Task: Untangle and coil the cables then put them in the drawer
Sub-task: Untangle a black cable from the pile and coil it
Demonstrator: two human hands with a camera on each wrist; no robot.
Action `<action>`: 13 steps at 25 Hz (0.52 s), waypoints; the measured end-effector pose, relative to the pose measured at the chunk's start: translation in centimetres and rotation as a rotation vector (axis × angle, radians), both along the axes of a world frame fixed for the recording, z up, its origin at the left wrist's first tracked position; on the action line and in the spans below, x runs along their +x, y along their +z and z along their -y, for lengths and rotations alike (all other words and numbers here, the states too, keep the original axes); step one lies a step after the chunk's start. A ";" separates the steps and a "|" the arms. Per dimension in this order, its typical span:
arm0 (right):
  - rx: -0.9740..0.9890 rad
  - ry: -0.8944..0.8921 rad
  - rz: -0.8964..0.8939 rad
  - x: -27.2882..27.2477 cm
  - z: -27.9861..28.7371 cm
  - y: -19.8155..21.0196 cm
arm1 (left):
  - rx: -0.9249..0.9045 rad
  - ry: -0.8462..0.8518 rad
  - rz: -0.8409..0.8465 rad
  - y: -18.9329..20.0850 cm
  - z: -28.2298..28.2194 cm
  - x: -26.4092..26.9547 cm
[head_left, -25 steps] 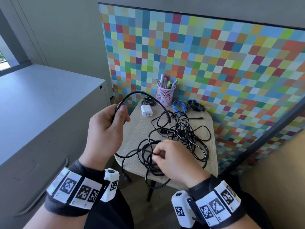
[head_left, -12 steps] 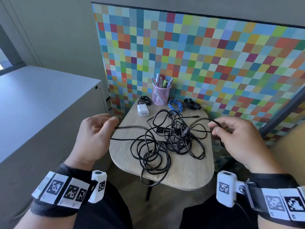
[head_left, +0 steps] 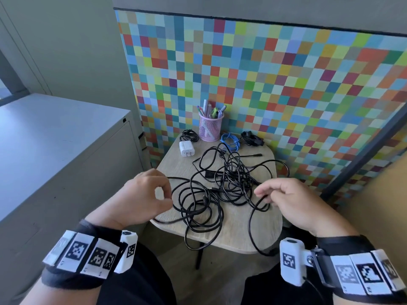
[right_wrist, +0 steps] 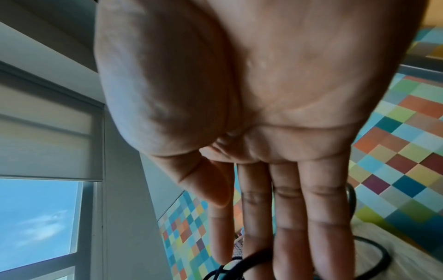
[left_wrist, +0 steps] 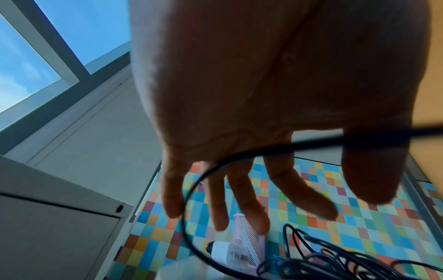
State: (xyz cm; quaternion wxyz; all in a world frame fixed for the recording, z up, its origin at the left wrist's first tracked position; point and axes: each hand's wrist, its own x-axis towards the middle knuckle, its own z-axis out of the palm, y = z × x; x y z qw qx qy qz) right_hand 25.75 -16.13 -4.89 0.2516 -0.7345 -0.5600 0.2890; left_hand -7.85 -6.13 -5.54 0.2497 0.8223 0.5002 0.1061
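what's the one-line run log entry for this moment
left hand: holds black cable | right hand: open over tangle | table | nothing coiled yet

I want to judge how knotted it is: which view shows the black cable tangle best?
The head view: the whole tangle lies spread on the table between the left hand and right hand. The left wrist view catches only its edge; the right wrist view only a loop or two.

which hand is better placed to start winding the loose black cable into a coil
Probably the left hand: a strand of the black cable already loops across its palm and fingers. The right hand has straight fingers merely touching a strand, so it can feed slack.
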 end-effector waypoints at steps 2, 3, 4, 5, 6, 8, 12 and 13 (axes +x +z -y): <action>-0.036 0.045 0.017 -1.1 -0.1 -0.1 | -0.023 0.012 -0.088 -0.3 0.6 0.9; -0.053 0.063 0.029 -1.5 -0.2 -0.3 | -0.024 0.018 -0.095 -0.5 1.1 1.5; -0.065 0.078 0.029 -1.7 -0.3 -0.5 | -0.018 0.018 -0.096 -0.7 1.5 2.2; -0.070 0.089 0.022 -1.9 -0.4 -0.6 | -0.005 0.009 -0.090 -1.0 1.8 3.0; -0.076 0.103 0.016 -2.1 -0.5 -0.7 | 0.002 0.000 -0.090 -1.4 2.0 3.6; -0.078 0.142 0.013 -2.7 -0.4 -0.7 | -0.004 -0.013 -0.144 -2.3 2.0 4.5; -0.063 0.125 -0.008 -3.0 -0.3 -0.1 | -0.020 0.030 -0.135 -2.7 1.4 4.9; -0.054 0.116 -0.001 -3.0 -0.3 0.1 | -0.037 0.049 -0.094 -2.5 1.3 4.8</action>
